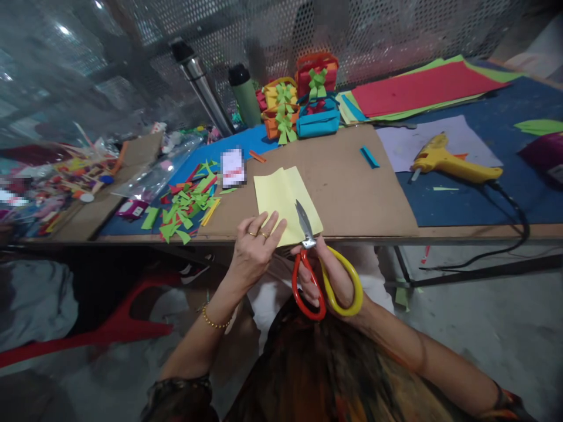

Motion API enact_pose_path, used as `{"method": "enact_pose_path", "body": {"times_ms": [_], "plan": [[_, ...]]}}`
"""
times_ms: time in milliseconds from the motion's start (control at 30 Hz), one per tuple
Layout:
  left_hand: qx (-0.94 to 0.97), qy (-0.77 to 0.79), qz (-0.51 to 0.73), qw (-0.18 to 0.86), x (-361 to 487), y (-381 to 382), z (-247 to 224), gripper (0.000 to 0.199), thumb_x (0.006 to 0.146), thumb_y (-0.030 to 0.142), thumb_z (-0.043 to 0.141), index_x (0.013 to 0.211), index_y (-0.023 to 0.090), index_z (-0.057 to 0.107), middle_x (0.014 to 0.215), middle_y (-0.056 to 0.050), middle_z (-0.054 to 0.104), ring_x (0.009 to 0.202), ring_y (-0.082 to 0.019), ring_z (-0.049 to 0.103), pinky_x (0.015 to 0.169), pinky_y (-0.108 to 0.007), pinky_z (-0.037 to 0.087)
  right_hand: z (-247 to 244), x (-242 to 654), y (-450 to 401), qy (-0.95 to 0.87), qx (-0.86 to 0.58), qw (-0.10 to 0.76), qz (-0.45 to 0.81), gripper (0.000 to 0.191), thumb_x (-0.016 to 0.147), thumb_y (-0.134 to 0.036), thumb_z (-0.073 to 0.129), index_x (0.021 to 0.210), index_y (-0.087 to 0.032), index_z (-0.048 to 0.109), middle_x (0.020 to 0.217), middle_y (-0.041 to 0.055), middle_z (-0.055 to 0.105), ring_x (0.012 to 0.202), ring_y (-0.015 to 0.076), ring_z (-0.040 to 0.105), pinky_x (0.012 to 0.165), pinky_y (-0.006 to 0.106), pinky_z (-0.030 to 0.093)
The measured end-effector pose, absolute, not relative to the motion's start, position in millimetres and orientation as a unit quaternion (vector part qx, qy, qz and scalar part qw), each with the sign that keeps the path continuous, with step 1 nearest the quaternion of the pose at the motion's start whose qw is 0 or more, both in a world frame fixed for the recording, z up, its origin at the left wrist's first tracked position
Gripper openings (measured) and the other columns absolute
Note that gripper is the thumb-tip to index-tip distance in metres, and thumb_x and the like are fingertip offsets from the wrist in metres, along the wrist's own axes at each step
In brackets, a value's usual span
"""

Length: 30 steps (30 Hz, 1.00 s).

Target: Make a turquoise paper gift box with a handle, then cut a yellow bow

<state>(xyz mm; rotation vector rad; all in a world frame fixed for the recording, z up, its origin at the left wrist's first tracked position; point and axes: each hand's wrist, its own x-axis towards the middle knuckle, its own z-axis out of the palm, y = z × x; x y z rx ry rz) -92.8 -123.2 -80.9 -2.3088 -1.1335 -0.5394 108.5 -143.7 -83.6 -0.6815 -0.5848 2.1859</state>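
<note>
A folded sheet of pale yellow paper (281,193) lies on a brown cardboard sheet (352,193) at the table's front edge. My left hand (257,243) rests with its fingers stretched out over the paper's lower left part. In my right hand (336,272) is a pair of scissors (307,225) with one red and one yellow handle. Their blades look closed and point away from me, over the right side of the paper. My right thumb goes through the yellow loop and fingers through the red one.
Green and red paper scraps (189,202) are heaped at the left. Small paper bags with bows (316,117) stand at the back, beside a green bottle (245,97) and a steel flask (204,88). A yellow glue gun (457,164) with its cord lies right, near coloured sheets (426,91).
</note>
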Motion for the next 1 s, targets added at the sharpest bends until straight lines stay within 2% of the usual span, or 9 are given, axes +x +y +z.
{"method": "enact_pose_path", "body": {"times_ms": [133,233,333,500,667,800,900,1000], "plan": [[-0.846,-0.420,-0.198,0.261,-90,-123,-82,0.041,0.102,0.010,0.048,0.140,0.011,0.063,0.139,-0.018,0.071,0.128,-0.032,0.064,0.105,-0.046,0.042,-86,143,-155,-0.311,-0.309,0.346,0.829,0.076,0.077,-0.085,0.067,0.113,-0.018,0.062,0.054,-0.0080,0.057,0.032,0.0085,0.043,0.031,0.021,0.038],[-0.833,-0.440,-0.201,0.268,-85,-123,-85,0.042,0.101,0.011,0.049,0.140,0.011,0.064,0.139,-0.019,0.071,0.129,-0.032,0.064,0.104,-0.047,0.041,-88,174,-162,-0.407,-0.359,0.364,0.757,0.071,0.087,-0.080,0.061,0.121,-0.017,0.063,0.054,-0.0068,0.054,0.036,0.0099,0.045,0.034,0.021,0.038],[-0.821,-0.467,-0.205,0.258,-81,-123,-87,0.044,0.100,0.014,0.050,0.142,0.012,0.064,0.139,-0.020,0.071,0.128,-0.033,0.063,0.104,-0.048,0.040,-88,202,-166,-0.498,-0.400,0.365,0.677,0.068,0.088,-0.077,0.062,0.123,-0.019,0.066,0.062,-0.0031,0.056,0.044,0.0122,0.051,0.040,0.024,0.043],[-0.809,-0.466,-0.235,0.270,-76,-125,-89,0.042,0.099,0.014,0.050,0.136,0.014,0.069,0.134,-0.015,0.075,0.118,-0.032,0.065,0.099,-0.045,0.041,-81,229,-176,-0.572,-0.433,0.312,0.623,0.053,0.093,-0.069,0.061,0.118,-0.023,0.072,0.067,0.0022,0.062,0.058,0.0181,0.059,0.052,0.028,0.051],[-0.789,-0.461,-0.286,0.288,-65,-129,-96,0.040,0.102,0.025,0.054,0.138,0.015,0.069,0.128,-0.016,0.077,0.115,-0.032,0.063,0.095,-0.045,0.038,-64,226,-178,-0.584,-0.443,0.245,0.635,0.057,0.096,-0.073,0.053,0.110,-0.021,0.073,0.075,0.0048,0.066,0.065,0.0187,0.063,0.056,0.029,0.054],[-0.785,-0.463,-0.295,0.288,-54,-128,-104,0.038,0.103,0.039,0.058,0.132,0.020,0.074,0.134,-0.015,0.075,0.114,-0.031,0.059,0.093,-0.045,0.036,-49,214,-166,-0.594,-0.447,0.218,0.632,0.065,0.094,-0.079,0.050,0.113,-0.020,0.070,0.075,0.0059,0.067,0.063,0.0190,0.064,0.053,0.030,0.055],[-0.780,-0.464,-0.314,0.279,-49,-126,-108,0.039,0.103,0.042,0.058,0.134,0.023,0.073,0.134,-0.014,0.075,0.114,-0.030,0.058,0.093,-0.045,0.033,-41,210,-159,-0.605,-0.461,0.214,0.613,0.066,0.090,-0.084,0.051,0.100,-0.022,0.071,0.070,0.0058,0.065,0.058,0.0188,0.061,0.048,0.029,0.052],[-0.768,-0.470,-0.340,0.270,-47,-125,-114,0.043,0.105,0.041,0.056,0.145,0.027,0.066,0.135,-0.013,0.074,0.113,-0.029,0.058,0.092,-0.045,0.031,-35,208,-157,-0.616,-0.470,0.192,0.603,0.066,0.088,-0.087,0.050,0.088,-0.023,0.066,0.063,0.0032,0.060,0.052,0.0168,0.057,0.045,0.028,0.047]]}}
